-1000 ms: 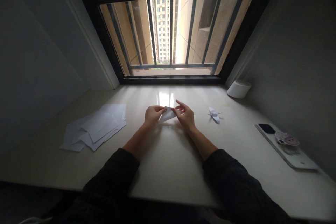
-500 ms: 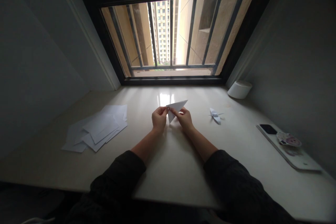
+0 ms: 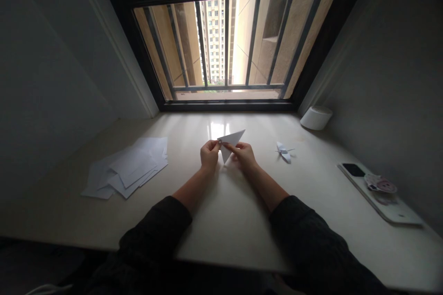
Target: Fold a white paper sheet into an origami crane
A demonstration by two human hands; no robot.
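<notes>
Looked down on a dim window bay with a white windowsill [image 3: 226, 230], stretching from a shadowed near edge to a far edge under the glass. Nearest, saw two dark sleeves [image 3: 155, 230] reaching in over the front edge. Beside the right edge, found a white smartphone [image 3: 398, 212] lying camera side up, with a cartoon phone grip [image 3: 380, 183] on its back. Toward the left edge, saw overlapping paper sheets [image 3: 133, 166] in a loose heap, apparently unfolded and so judged as not yet worked.

Midway between the side edges, nearer the far edge, found folded paper [image 3: 234, 138], pinched at its left corner by the left hand [image 3: 209, 156] and gripped along its near side by the right hand [image 3: 246, 156]. Could not tell its lower tip as touching or just clear of the sill. Judged the folding as partly done: brought to a sharp triangular shape, with no wings spread. Right of that, well apart, saw an origami crane [image 3: 284, 153], seemingly complete.

By the far right corner, noticed a white rounded object [image 3: 315, 119], purpose unclear. Beyond the far edge, looked through a barred window [image 3: 263, 94] toward a tower block [image 3: 215, 41].
</notes>
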